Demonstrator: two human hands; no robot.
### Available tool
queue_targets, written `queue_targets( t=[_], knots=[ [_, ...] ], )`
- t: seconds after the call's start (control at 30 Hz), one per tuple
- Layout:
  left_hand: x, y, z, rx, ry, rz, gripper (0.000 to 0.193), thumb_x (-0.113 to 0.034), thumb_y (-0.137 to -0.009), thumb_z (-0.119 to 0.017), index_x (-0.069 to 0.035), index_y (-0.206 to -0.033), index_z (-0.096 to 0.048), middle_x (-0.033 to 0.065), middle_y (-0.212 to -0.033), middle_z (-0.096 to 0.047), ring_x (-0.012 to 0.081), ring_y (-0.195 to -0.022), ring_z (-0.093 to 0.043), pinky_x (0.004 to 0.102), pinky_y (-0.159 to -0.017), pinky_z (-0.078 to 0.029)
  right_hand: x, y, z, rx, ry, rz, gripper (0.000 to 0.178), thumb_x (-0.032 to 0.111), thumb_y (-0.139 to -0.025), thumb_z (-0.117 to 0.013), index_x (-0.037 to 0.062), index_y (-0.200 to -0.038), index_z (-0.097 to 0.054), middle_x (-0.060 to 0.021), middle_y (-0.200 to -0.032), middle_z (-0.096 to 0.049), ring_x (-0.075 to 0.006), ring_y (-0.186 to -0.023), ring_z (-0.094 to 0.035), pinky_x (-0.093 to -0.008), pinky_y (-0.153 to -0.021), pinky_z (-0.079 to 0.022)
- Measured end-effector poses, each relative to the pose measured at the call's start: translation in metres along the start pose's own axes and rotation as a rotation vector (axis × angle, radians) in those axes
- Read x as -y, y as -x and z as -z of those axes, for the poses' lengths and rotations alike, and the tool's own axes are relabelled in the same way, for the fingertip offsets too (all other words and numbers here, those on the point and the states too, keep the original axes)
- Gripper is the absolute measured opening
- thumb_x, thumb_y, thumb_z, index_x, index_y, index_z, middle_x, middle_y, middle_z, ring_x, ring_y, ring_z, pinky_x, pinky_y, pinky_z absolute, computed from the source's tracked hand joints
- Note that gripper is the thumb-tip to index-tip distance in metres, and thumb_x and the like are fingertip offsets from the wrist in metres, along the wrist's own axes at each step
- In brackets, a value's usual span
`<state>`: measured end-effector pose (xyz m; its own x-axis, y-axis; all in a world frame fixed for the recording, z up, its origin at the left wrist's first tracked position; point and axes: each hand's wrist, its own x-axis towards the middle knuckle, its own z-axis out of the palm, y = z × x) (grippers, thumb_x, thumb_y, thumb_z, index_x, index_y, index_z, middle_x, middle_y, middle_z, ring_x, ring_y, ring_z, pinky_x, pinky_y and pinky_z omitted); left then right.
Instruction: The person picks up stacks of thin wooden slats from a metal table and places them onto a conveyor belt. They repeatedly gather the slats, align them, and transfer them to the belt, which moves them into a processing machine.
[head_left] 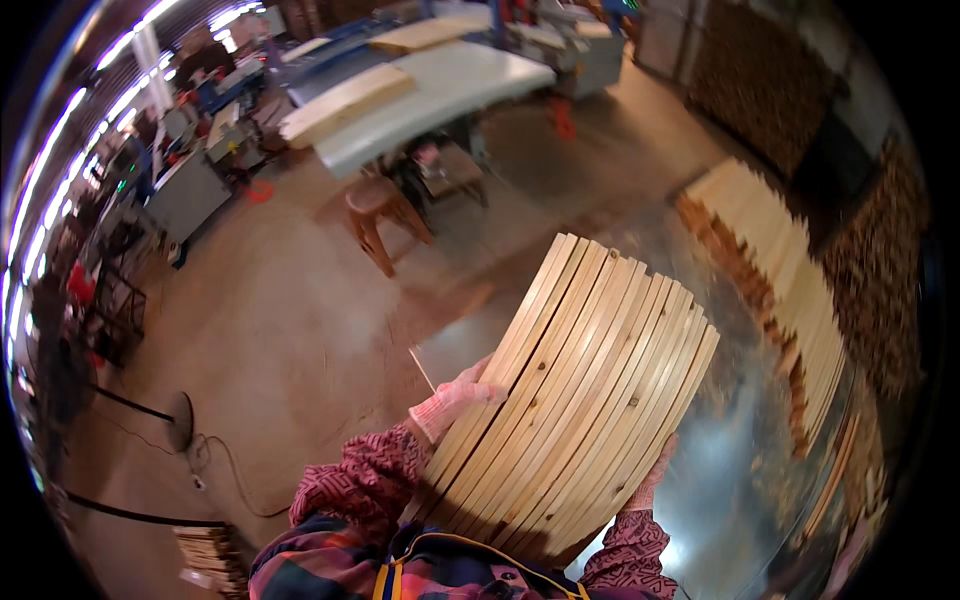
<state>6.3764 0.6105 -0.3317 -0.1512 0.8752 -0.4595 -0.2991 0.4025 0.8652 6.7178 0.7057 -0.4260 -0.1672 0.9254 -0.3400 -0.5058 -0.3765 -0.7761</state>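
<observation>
Wooden slat bundle (pixel 575 395) right of frame centre, gripped between left hand (pixel 460 398) and right hand (pixel 655 472), right fingers partly hidden; long axis lower left to upper right; shiny metal worktop (pixel 725 490) shows between bundle and right-side slat stack (pixel 785 280); floor (pixel 290 310) left.

We see bare, smooth wood in the slats (pixel 580 390), with dark knots and a faint sheen. Our gloves (pixel 455 403) look like matt knitted cloth, our sleeves (pixel 365 475) like printed cloth. The table (pixel 725 490) is glossy metal, reflecting light, dulled in places by dust; the stool (pixel 372 195) looks like smooth plastic, the floor (pixel 300 320) like worn concrete.
</observation>
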Motion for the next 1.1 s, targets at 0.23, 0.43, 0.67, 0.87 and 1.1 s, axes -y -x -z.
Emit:
queue_targets(
  t=[0.23,0.43,0.67,0.87,1.1],
  knots=[
    [-0.046,0.07,0.138,-0.165,0.431,-0.336,0.092,-0.011,-0.076,-0.07,-0.011,-0.154,-0.021,0.0083,-0.136,-0.051,0.0156,-0.118,-0.051,0.0271,-0.101,-0.039,-0.035,-0.075,-0.215,0.374,0.115,0.029,0.073,0.063,-0.092,-0.045,0.006,-0.137,-0.046,-0.0145,-0.132,-0.055,-0.0278,-0.111,-0.059,-0.0376,-0.092,-0.053],
    [-0.017,0.062,0.202,-0.566,0.258,-0.256,0.089,-0.013,-0.077,-0.069,-0.009,-0.153,-0.023,0.0046,-0.117,-0.06,0.0123,-0.098,-0.058,0.0237,-0.089,-0.046,-0.096,-0.157,-0.291,0.659,0.025,-0.255,0.077,0.063,-0.09,-0.05,0.0035,-0.139,-0.045,-0.0167,-0.131,-0.057,-0.0312,-0.112,-0.06,-0.042,-0.096,-0.051],
    [0.015,0.026,0.235,-0.752,0.066,-0.368,0.085,-0.014,-0.077,-0.067,-0.011,-0.152,-0.027,0.0055,-0.12,-0.059,0.0138,-0.101,-0.058,0.0246,-0.09,-0.047,-0.125,-0.193,-0.352,0.837,-0.082,-0.448,0.079,0.063,-0.09,-0.049,0.0048,-0.143,-0.04,-0.0161,-0.137,-0.052,-0.031,-0.118,-0.056,-0.0435,-0.1,-0.048],
    [-0.109,-0.056,0.259,-0.616,-0.11,-0.386,0.089,-0.023,-0.077,-0.066,-0.009,-0.153,-0.023,0.0077,-0.132,-0.052,0.014,-0.11,-0.053,0.0246,-0.094,-0.043,-0.131,-0.251,-0.393,0.837,-0.267,-0.236,0.078,0.063,-0.09,-0.051,0.0034,-0.139,-0.044,-0.0151,-0.13,-0.057,-0.029,-0.115,-0.058,-0.0411,-0.098,-0.049],
    [-0.236,-0.205,0.305,-0.087,-0.178,-0.36,0.089,-0.03,-0.079,-0.063,-0.01,-0.154,-0.02,0.0138,-0.143,-0.046,0.0199,-0.132,-0.04,0.0287,-0.107,-0.031,-0.132,-0.325,-0.387,0.339,-0.177,-0.019,0.081,0.07,-0.089,-0.045,0.0075,-0.14,-0.045,-0.0117,-0.135,-0.054,-0.0269,-0.116,-0.056,-0.0409,-0.098,-0.049]
  ],
)
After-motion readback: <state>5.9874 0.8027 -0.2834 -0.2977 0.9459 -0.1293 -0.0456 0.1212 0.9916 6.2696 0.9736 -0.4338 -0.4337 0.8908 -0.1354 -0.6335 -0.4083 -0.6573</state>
